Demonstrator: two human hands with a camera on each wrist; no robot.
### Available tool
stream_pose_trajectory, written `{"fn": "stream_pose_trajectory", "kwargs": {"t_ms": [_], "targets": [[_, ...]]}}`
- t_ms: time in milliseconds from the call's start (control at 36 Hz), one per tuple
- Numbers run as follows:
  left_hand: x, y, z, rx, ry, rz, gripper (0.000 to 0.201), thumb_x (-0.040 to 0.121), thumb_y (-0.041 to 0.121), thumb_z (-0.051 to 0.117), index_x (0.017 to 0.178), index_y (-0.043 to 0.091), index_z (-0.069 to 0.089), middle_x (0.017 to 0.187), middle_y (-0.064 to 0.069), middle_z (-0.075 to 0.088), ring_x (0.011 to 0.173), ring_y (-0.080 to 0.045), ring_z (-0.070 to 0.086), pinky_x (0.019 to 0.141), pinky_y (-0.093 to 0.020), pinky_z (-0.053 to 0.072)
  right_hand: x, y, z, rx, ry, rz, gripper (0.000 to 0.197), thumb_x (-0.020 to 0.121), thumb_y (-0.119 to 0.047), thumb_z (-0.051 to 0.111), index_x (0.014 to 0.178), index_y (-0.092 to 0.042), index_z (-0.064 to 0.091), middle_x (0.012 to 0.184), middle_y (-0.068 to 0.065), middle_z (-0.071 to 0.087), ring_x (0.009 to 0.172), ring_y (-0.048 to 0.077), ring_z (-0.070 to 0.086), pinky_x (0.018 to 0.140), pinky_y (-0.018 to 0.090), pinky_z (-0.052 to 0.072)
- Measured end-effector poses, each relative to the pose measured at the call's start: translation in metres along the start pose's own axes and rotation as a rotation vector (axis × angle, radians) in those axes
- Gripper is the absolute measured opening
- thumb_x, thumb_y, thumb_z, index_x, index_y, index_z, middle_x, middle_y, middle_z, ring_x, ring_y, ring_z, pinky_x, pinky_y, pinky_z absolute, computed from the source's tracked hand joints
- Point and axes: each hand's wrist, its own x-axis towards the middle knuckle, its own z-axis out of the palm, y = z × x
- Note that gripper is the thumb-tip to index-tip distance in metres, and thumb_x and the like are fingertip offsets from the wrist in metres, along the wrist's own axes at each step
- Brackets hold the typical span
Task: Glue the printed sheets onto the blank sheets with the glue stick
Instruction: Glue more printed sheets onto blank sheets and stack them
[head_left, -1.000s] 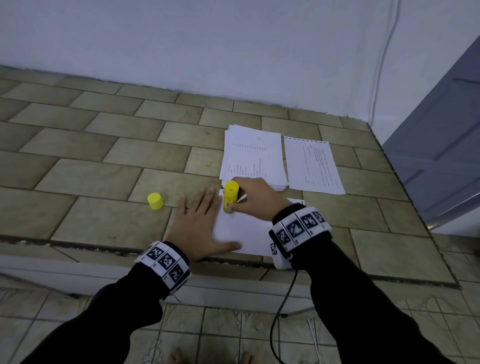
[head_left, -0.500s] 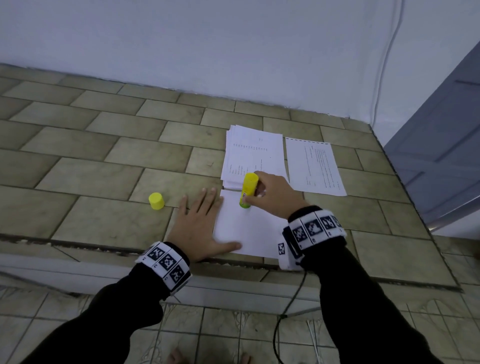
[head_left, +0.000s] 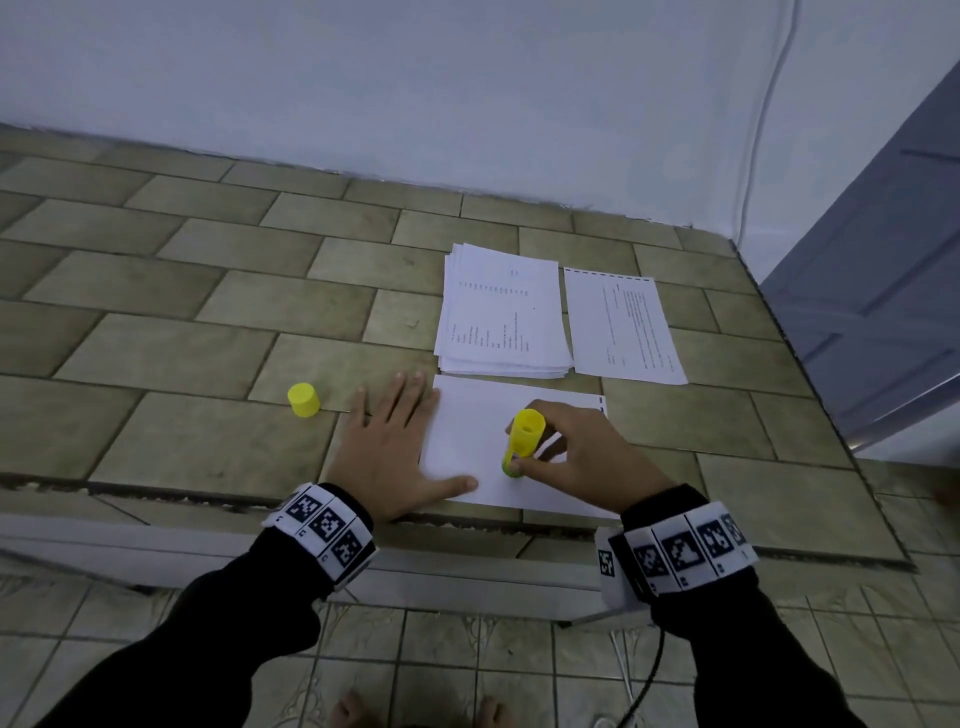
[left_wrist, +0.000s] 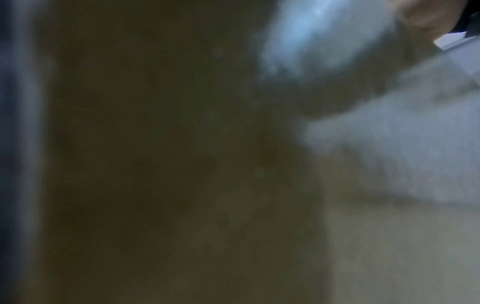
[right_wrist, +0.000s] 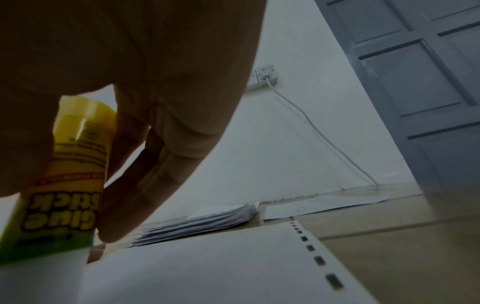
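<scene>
A tiled worktop (head_left: 171, 358) of olive-brown rectangular tiles runs up to a pale wall, with a grey panelled door (head_left: 883, 270) past its right edge. Near the front edge lies a white sheet of paper (head_left: 467, 431), blank side up, with a dashed printed strip along its right margin. The left hand (head_left: 384, 457) lies flat, fingers straight, across the sheet's left edge, thumb on the paper. The right hand (head_left: 576, 457) has its grip closed round a yellow-and-green glue stick (head_left: 522, 441), held almost upright with its tip on the sheet.

The likely trouble: if the flat hand eases off, the stick's drag could crumple the thin sheet or slide it toward the front edge. Pressing too hard may smear lumps; strokes running off the paper would glue the tiles.

Behind the sheet sit a stack of printed white sheets (head_left: 501, 312) and a single printed page (head_left: 621, 325) just beside it. The yellow cylindrical cap (head_left: 303, 399) stands apart, toward the left.
</scene>
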Motion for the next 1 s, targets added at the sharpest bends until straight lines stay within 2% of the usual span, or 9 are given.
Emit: {"fn": "stream_pose_trajectory", "kwargs": {"t_ms": [222, 361, 444, 556, 639, 694, 805, 917, 1000], "targets": [[0.000, 0.001, -0.002, 0.009, -0.040, -0.015, 0.127, 0.057, 0.098, 0.008, 0.156, 0.018, 0.004, 0.164, -0.001, -0.007, 0.151, -0.019, -0.011, 0.119, -0.054, -0.007, 0.037, 0.016, -0.021, -0.008, 0.044, 0.083, 0.008, 0.084, -0.010, 0.071, 0.082, -0.009, 0.064, 0.088, 0.001, 0.072, 0.085, 0.015, 0.068, 0.080, 0.036, 0.057], [-0.001, 0.002, -0.004, 0.025, -0.043, -0.010, 0.136, 0.049, 0.100, -0.010, 0.156, 0.018, 0.005, 0.165, -0.001, -0.005, 0.151, -0.019, -0.009, 0.119, -0.054, -0.006, 0.059, 0.031, -0.028, -0.042, 0.080, 0.169, 0.011, 0.081, -0.017, 0.071, 0.082, -0.013, 0.061, 0.085, -0.004, 0.073, 0.084, 0.012, 0.069, 0.083, 0.039, 0.055], [0.000, 0.002, -0.005, 0.022, -0.046, -0.015, 0.136, 0.048, 0.100, -0.010, 0.156, 0.018, 0.004, 0.165, -0.001, -0.006, 0.151, -0.019, -0.009, 0.119, -0.054, -0.006, 0.064, 0.032, -0.030, -0.059, 0.107, 0.192, 0.009, 0.081, -0.014, 0.071, 0.081, -0.012, 0.062, 0.082, -0.007, 0.072, 0.080, 0.007, 0.067, 0.083, 0.034, 0.055], [0.000, 0.001, -0.004, 0.018, -0.036, -0.017, 0.131, 0.054, 0.100, 0.002, 0.156, 0.018, 0.007, 0.165, -0.001, -0.004, 0.151, -0.019, -0.008, 0.119, -0.055, -0.005, 0.059, 0.033, -0.029, -0.044, 0.141, 0.198, 0.009, 0.081, -0.011, 0.072, 0.083, -0.010, 0.063, 0.086, -0.006, 0.072, 0.079, 0.004, 0.066, 0.075, 0.021, 0.051], [0.000, 0.001, -0.003, 0.021, -0.025, -0.016, 0.134, 0.051, 0.100, -0.006, 0.156, 0.018, 0.009, 0.165, -0.001, -0.002, 0.151, -0.020, -0.005, 0.119, -0.055, -0.004, 0.047, 0.033, -0.030, -0.072, 0.199, 0.226, 0.015, 0.082, -0.017, 0.073, 0.092, -0.010, 0.064, 0.092, -0.004, 0.070, 0.079, -0.003, 0.063, 0.069, 0.005, 0.044], [0.000, 0.000, -0.003, 0.017, -0.029, -0.017, 0.134, 0.051, 0.100, -0.007, 0.156, 0.018, 0.007, 0.165, -0.001, -0.003, 0.151, -0.020, -0.006, 0.119, -0.055, -0.005, 0.034, 0.032, -0.033, -0.074, 0.215, 0.239, 0.018, 0.083, -0.021, 0.073, 0.096, -0.013, 0.063, 0.089, -0.006, 0.068, 0.079, -0.006, 0.061, 0.068, 0.003, 0.043], [0.001, 0.000, -0.002, 0.024, -0.047, -0.018, 0.134, 0.051, 0.100, -0.007, 0.156, 0.018, 0.004, 0.164, -0.001, -0.006, 0.151, -0.020, -0.010, 0.119, -0.055, -0.007, 0.001, 0.030, -0.043, -0.041, 0.180, 0.247, 0.016, 0.081, -0.022, 0.076, 0.089, -0.018, 0.063, 0.084, -0.007, 0.068, 0.074, -0.002, 0.061, 0.065, 0.007, 0.046], [0.000, -0.001, -0.001, 0.021, -0.037, -0.011, 0.134, 0.053, 0.101, -0.004, 0.157, 0.017, 0.006, 0.165, -0.002, -0.004, 0.151, -0.020, -0.008, 0.119, -0.056, -0.005, -0.027, 0.034, -0.048, -0.010, 0.129, 0.264, 0.019, 0.077, -0.024, 0.080, 0.091, -0.024, 0.067, 0.087, -0.009, 0.071, 0.079, 0.003, 0.066, 0.072, 0.018, 0.053], [0.000, 0.000, -0.001, 0.020, -0.039, -0.013, 0.131, 0.055, 0.100, 0.000, 0.156, 0.018, 0.005, 0.165, -0.002, -0.005, 0.151, -0.020, -0.009, 0.119, -0.055, -0.006, -0.041, 0.035, -0.048, 0.027, 0.104, 0.253, 0.020, 0.076, -0.021, 0.081, 0.089, -0.027, 0.068, 0.084, -0.010, 0.071, 0.078, 0.004, 0.066, 0.072, 0.020, 0.054]]}}
